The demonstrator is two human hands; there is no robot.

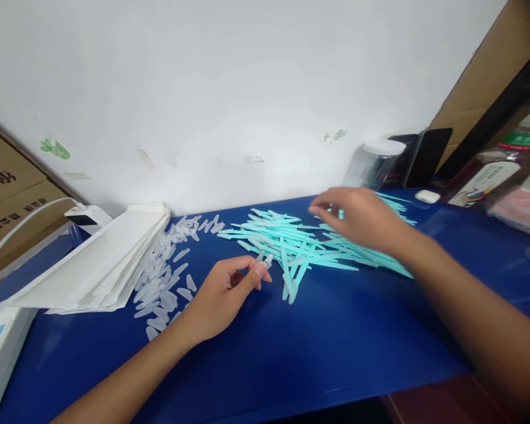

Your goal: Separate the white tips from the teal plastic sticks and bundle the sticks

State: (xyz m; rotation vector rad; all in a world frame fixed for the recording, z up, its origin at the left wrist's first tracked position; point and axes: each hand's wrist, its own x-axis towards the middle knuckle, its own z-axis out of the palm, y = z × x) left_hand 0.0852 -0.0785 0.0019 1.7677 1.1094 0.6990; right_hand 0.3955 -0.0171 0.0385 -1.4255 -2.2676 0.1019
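Note:
My left hand (229,291) is closed in a pinch, its thumb and fingers holding small translucent caps (268,259) whose pale ends stick out at the fingertips. A pile of slim turquoise sticks, shaped like eyebrow razors (287,235), lies to its right. Over the right part of this pile hovers my right hand (357,218), with curled fingers blurred by motion. Bits of turquoise show in the gap between its thumb and forefinger; whether it grips any is unclear. More loose translucent caps (159,288) are scattered left of my left hand.
White paper sleeves (97,259) are stacked at the left, beside a white device with a cable (88,217). At the back right stand a clear jar (375,165), a dark phone (428,158) and a bottle (490,171). A white wall (247,88) borders the blue table (282,359).

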